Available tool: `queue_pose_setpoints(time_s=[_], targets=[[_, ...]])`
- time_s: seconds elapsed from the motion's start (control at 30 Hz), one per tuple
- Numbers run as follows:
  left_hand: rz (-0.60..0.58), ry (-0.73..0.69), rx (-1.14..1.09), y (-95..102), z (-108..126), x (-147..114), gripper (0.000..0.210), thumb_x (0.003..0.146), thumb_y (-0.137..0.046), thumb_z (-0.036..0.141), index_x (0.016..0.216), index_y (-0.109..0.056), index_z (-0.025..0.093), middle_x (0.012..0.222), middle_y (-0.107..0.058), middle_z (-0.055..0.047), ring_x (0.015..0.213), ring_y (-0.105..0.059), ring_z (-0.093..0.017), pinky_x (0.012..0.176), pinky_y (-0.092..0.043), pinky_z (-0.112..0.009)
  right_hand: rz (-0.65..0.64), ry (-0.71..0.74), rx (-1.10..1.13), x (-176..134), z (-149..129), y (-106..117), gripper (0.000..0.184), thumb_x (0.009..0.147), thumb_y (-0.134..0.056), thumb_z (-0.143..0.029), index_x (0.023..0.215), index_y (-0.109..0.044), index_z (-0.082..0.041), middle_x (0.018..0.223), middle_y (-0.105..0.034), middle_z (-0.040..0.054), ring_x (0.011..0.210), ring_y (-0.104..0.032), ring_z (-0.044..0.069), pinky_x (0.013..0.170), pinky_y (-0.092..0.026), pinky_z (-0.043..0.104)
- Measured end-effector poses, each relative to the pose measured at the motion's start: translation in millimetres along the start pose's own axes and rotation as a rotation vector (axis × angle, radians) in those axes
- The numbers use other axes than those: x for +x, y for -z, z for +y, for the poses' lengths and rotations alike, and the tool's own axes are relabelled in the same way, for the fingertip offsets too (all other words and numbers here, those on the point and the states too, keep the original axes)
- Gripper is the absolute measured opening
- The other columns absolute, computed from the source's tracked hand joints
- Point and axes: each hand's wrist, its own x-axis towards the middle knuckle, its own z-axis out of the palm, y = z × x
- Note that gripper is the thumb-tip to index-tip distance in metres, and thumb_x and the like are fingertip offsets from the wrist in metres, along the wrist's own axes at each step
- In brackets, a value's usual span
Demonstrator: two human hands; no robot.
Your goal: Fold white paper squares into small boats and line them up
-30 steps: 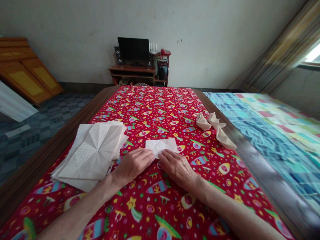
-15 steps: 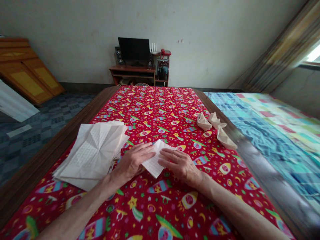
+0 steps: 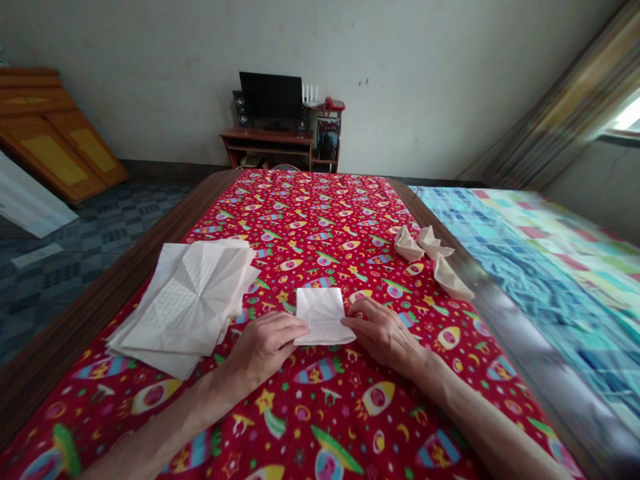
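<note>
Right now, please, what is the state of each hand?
Left hand: closed, holding the folded paper by its left edge.
Right hand: closed, holding the same paper by its right edge.

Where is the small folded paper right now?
In the head view, the small folded paper lies near the middle on the red tablecloth, between the left hand and right hand, right of the creased paper stack.

hands [image 3: 267, 339] [image 3: 384, 333]: bare, ridged across the backs | forearms [image 3: 197, 403] [image 3: 467, 397]: bare, slender, tapering
</note>
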Motion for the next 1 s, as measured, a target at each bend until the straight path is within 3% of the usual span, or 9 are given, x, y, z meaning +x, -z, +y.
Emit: queue_pose_setpoints(time_s=[0.1,0.33,0.63,0.8,1.0], targets=[[-0.004,0.019,-0.043,-0.6,0,-2,0.024,0.082,-0.055,0.004,0.097,-0.067,0.020,0.092,-0.071,-0.003,0.086,-0.065,-0.017,0.077,-0.054,-0.031,-0.040,-0.043,-0.012,-1,-2,-1,0.025,0.094,-0.041,-0.021,0.097,-0.066,-0.018,0.081,-0.057,0.0060,0.072,-0.053,0.014,0.059,-0.042,0.024],[-0.032,0.085,-0.025,0.1,0,4,0.018,0.084,-0.060,0.013,0.099,-0.066,0.020,0.093,-0.070,-0.004,0.086,-0.062,-0.018,0.077,-0.052,-0.031,-0.041,-0.144,0.105,-2,2,-7,0.021,0.092,-0.046,-0.020,0.094,-0.067,-0.019,0.075,-0.059,0.0031,0.066,-0.054,0.012,0.057,-0.038,0.022],[0.020,0.225,-0.161,-4.1,-10,11,0.013,0.085,-0.056,0.016,0.078,-0.067,0.018,0.083,-0.066,-0.003,0.075,-0.064,-0.014,0.069,-0.052,-0.023,-0.039,-0.346,0.245,3,-6,-4,0.018,0.090,-0.053,-0.029,0.084,-0.068,-0.021,0.076,-0.063,0.0009,0.066,-0.057,0.011,0.059,-0.039,0.021],[0.067,0.295,-0.132,-7.5,-16,10,0.026,0.088,-0.055,0.025,0.066,-0.066,0.017,0.082,-0.064,-0.003,0.071,-0.063,-0.012,0.066,-0.050,-0.022,0.015,-0.487,0.173,8,-13,-9,0.027,0.092,-0.049,-0.032,0.074,-0.064,-0.019,0.069,-0.060,0.0004,0.060,-0.055,0.011,0.055,-0.036,0.021],[0.067,0.352,-0.073,-11.8,-14,12,0.023,0.088,-0.054,0.024,0.068,-0.064,0.017,0.082,-0.062,-0.003,0.070,-0.061,-0.012,0.064,-0.048,-0.022,0.029,-0.553,0.027,14,-17,-17,0.029,0.093,-0.047,-0.033,0.072,-0.061,-0.020,0.068,-0.062,-0.0003,0.061,-0.058,0.012,0.056,-0.033,0.022]])
